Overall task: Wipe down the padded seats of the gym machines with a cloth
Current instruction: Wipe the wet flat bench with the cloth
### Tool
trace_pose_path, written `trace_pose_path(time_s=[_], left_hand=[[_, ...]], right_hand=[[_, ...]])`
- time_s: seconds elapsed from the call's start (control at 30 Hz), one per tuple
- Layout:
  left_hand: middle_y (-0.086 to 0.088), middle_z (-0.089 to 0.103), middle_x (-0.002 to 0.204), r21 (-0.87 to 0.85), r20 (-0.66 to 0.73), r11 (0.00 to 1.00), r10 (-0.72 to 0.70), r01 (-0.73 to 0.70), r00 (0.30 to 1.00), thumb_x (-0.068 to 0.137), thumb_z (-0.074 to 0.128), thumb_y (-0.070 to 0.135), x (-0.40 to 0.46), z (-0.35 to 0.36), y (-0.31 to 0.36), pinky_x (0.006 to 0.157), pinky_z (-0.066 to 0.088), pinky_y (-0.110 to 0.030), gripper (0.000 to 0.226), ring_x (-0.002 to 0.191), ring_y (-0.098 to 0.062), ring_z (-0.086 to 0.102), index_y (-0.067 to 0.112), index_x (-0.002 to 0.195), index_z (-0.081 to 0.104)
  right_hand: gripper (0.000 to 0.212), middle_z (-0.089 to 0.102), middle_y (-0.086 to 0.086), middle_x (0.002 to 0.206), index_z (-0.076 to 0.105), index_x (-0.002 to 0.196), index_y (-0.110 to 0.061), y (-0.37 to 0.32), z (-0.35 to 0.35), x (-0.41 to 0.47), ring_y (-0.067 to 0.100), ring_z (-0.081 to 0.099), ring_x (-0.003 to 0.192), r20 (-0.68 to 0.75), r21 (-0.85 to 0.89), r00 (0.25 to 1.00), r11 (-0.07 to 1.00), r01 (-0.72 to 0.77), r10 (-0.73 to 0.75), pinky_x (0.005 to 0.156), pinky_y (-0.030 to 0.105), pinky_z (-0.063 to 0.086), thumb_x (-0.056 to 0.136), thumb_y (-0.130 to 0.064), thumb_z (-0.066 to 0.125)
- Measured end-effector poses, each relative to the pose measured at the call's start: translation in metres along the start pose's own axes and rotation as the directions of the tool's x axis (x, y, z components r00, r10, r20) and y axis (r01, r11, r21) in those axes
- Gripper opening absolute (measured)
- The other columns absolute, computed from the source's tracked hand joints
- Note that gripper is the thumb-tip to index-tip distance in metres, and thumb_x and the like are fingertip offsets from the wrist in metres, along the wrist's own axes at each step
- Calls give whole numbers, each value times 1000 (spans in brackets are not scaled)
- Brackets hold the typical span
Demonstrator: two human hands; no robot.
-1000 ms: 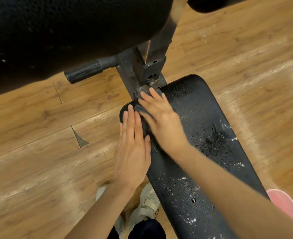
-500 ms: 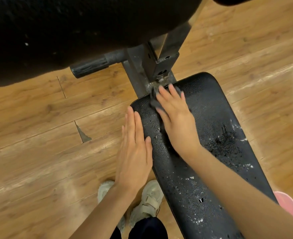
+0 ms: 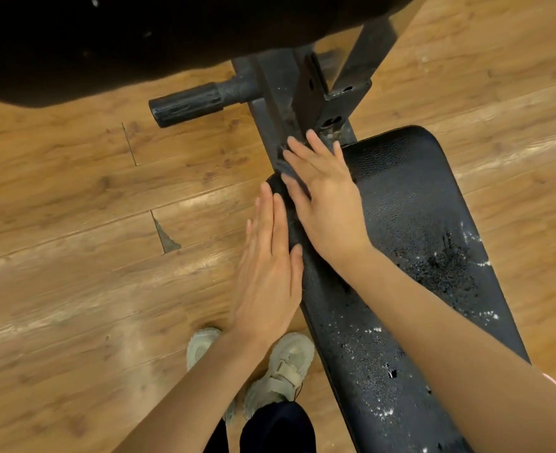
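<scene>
A black padded bench seat (image 3: pixel 410 207), worn and flaked with white specks, runs from the upper middle to the lower right. My right hand (image 3: pixel 325 197) lies flat with straight fingers at the seat's top left corner, pressing a dark grey cloth (image 3: pixel 286 168) that shows only at the fingertips. My left hand (image 3: pixel 270 273) rests flat along the seat's left edge, fingers straight, holding nothing.
A dark metal frame (image 3: pixel 302 83) with a stub handle (image 3: pixel 188 104) joins the seat at the top. A large black pad (image 3: pixel 106 37) overhangs the upper left. The floor is wood laminate with a chipped plank (image 3: pixel 168 238). My shoes (image 3: pixel 279 371) stand beside the bench.
My right hand with the cloth has slid left, from the seat's top middle to its top left corner by the frame. The left hand has stayed on the left edge.
</scene>
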State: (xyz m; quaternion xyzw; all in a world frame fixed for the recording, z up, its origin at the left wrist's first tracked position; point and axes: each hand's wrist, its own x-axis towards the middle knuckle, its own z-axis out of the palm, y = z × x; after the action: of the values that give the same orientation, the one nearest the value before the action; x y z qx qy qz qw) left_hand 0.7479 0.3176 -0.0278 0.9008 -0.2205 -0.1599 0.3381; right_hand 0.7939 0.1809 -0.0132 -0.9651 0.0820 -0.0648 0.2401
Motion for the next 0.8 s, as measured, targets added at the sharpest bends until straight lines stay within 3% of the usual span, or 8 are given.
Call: trace_pose_path(time_s=[0.1, 0.23, 0.3, 0.43, 0.53, 0.63, 0.8], left_hand=[[-4, -14, 167, -87, -6, 996, -19, 18, 1000, 108, 26, 23, -5, -5, -3, 126, 15, -45, 60, 154, -11, -8, 9, 159, -3], [4, -20, 166, -187, 3, 978, -90, 89, 996, 109, 18, 32, -19, -5, -2, 126, -2, -34, 60, 153, -7, -12, 14, 158, -9], [7, -21, 165, -213, 21, 971, -104, 106, 994, 108, 15, 36, -22, -1, 0, 125, -2, -33, 60, 152, -5, -13, 17, 158, -11], [7, -19, 165, -234, 54, 961, -136, 145, 989, 108, 17, 34, -22, 2, -1, 124, -5, -25, 59, 150, 2, -16, 17, 157, -12], [8, -17, 165, -228, 61, 965, -119, 130, 991, 109, 17, 33, -23, -2, -4, 123, -5, -20, 58, 149, 4, -15, 18, 157, -11], [10, -19, 165, -247, 99, 958, -121, 142, 988, 108, 16, 34, -24, -6, -2, 125, -1, -25, 59, 149, 5, -16, 21, 156, -14], [22, -19, 159, -348, 94, 924, -133, 157, 987, 108, 18, 31, -22, -7, -1, 125, -2, -23, 53, 147, 9, -14, 33, 149, -15]], right_hand=[[43, 51, 6, 146, 56, 136, -5, 0, -12, -32, 21, 31, 146, 78, 60, 997, 998, 24, -29, 123, 43, 15, 103, -31, 44], [41, 48, 2, 148, 56, 136, -7, 6, -29, -96, 21, 29, 147, 110, 55, 987, 992, 110, -116, 122, 49, 20, 102, -25, 46], [38, 53, 6, 144, 59, 132, -5, 6, -20, -67, 25, 35, 143, 84, 26, 986, 989, 145, -147, 120, 50, 23, 100, -21, 49], [33, 62, 10, 133, 66, 124, -2, -11, 10, 4, 29, 47, 135, -4, -12, 997, 997, 72, -72, 119, 46, 23, 98, -19, 53], [35, 57, 8, 140, 61, 130, -3, -5, -1, -38, 25, 39, 142, 55, 36, 988, 989, 145, -147, 122, 44, 19, 99, -17, 55], [38, 51, 3, 146, 58, 135, -6, 3, -23, -93, 22, 31, 146, 116, 40, 974, 980, 194, -197, 122, 47, 18, 99, -17, 54], [35, 59, 5, 138, 65, 126, -7, -20, 8, -13, 27, 40, 141, 46, -43, 990, 990, 137, -135, 121, 48, 19, 100, -23, 49]])
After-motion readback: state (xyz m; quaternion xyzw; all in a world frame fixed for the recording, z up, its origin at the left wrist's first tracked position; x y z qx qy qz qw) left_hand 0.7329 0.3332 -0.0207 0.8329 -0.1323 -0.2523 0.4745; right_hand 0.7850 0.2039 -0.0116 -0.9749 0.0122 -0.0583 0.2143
